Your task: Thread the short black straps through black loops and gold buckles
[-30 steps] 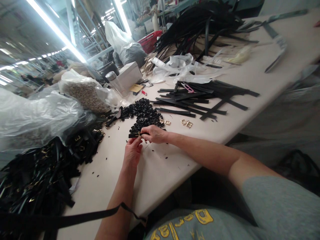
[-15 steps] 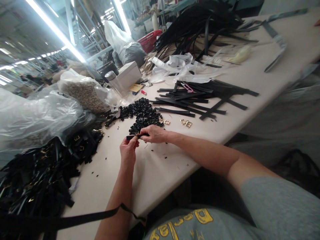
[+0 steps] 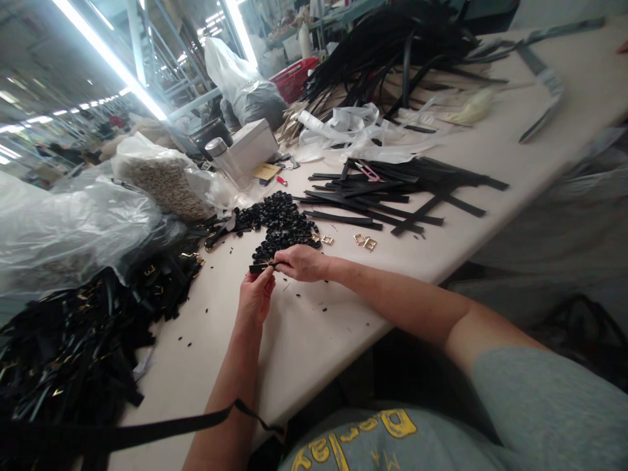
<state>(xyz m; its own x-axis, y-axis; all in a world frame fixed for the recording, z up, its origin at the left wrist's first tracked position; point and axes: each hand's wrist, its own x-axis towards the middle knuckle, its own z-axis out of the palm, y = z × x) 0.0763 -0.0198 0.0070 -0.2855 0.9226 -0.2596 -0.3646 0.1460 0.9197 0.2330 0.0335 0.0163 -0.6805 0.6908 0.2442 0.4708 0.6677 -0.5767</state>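
Observation:
Between my two hands runs a short black strap with a small gold-coloured piece on it, seemingly a buckle. My left hand pinches the strap from below, thumb on top. From the right, my right hand grips its other end with curled fingers. Just beyond the hands lies a heap of small black loops. Gold buckles rest on the table to the right, and a few more sit at the heap's edge. Exactly how the buckle sits on the strap is hidden by my fingers.
Black strips lie beyond my right hand, with a pink-handled tool on them. A pile of buckled straps covers the table's left. Behind stand a plastic bag of beige pieces, a clear bottle and a white box.
My left hand has shifted slightly to the right and turned a little, closer to my right hand. The right hand stays nearly in place, and both still hold the strap.

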